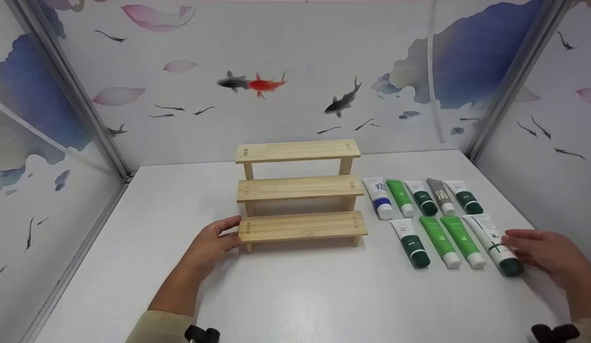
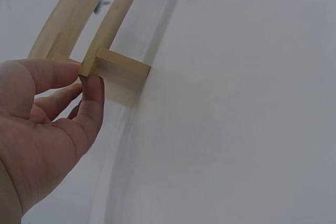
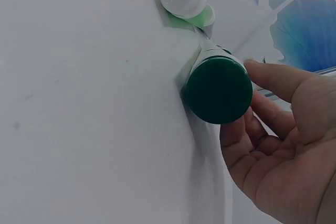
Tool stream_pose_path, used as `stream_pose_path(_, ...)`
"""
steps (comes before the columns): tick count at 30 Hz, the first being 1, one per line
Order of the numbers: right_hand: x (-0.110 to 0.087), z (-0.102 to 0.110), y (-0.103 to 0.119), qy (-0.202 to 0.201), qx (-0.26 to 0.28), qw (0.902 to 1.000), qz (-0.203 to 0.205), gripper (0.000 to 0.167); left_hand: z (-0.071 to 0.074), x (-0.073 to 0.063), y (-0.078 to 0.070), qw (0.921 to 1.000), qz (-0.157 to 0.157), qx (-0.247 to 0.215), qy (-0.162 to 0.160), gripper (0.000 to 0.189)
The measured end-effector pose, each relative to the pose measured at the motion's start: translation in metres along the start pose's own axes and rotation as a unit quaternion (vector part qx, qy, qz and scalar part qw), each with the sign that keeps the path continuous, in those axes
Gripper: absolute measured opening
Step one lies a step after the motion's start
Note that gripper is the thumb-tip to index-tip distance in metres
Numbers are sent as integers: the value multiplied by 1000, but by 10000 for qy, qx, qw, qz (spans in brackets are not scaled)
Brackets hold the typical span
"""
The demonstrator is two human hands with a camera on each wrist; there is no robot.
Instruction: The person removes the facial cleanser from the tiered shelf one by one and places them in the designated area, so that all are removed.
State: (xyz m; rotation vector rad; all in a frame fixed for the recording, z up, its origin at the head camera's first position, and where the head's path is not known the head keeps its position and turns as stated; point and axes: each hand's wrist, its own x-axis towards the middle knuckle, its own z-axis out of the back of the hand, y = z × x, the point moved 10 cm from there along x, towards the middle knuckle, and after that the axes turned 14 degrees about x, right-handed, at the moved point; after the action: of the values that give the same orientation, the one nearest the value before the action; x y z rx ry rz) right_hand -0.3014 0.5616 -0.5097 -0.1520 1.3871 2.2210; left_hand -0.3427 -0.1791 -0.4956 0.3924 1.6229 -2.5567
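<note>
In the head view a three-tier wooden step stand (image 1: 302, 226) stands at the middle of the white table. My left hand (image 1: 214, 245) is at the left end of its lowest board. In the left wrist view the thumb and fingers pinch the corner of that wooden board (image 2: 113, 19). At the right, my right hand (image 1: 553, 255) holds the side of a white squeeze tube (image 1: 491, 238) with a dark green cap. The right wrist view shows the thumb and curled fingers against this tube, near its green cap (image 3: 219, 90); the tube lies on the table.
Beside it lie two bright green tubes (image 1: 462, 238) and a white and dark green tube (image 1: 411, 243). A back row holds several more, including a blue-banded tube (image 1: 377, 197) and a grey tube (image 1: 440, 195). Printed panels (image 1: 295, 57) wall the table (image 1: 295, 290).
</note>
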Motion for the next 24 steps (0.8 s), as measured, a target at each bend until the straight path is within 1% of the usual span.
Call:
stream_pose_path(5,-6,-1,16,-330,235,9985,371,82,-1,2,1,10000,26,-24,-3,57)
stream_pose_path(8,-11,-5,28,-380,398,9972,513,80,0,2,2,10000,45,27,-24,57)
stream_pose_path(10,-14,-11,35,-264,567,9962,603,79,0,2,2,9999,86,52,-53,56)
stream_pose_path(13,-19,-24,47,43,812,9942,710,78,1,1,3,9999,110,63,-52,56)
stream_pose_path(16,-26,-39,59,304,871,9925,800,79,1,1,4,9999,106,55,-64,56)
stream_pose_path(20,-35,-61,81,411,818,9908,998,76,1,1,2,10000,25,31,-28,57)
stream_pose_path(24,-43,-88,100,516,950,9867,1218,70,1,0,2,10000,38,59,-29,57)
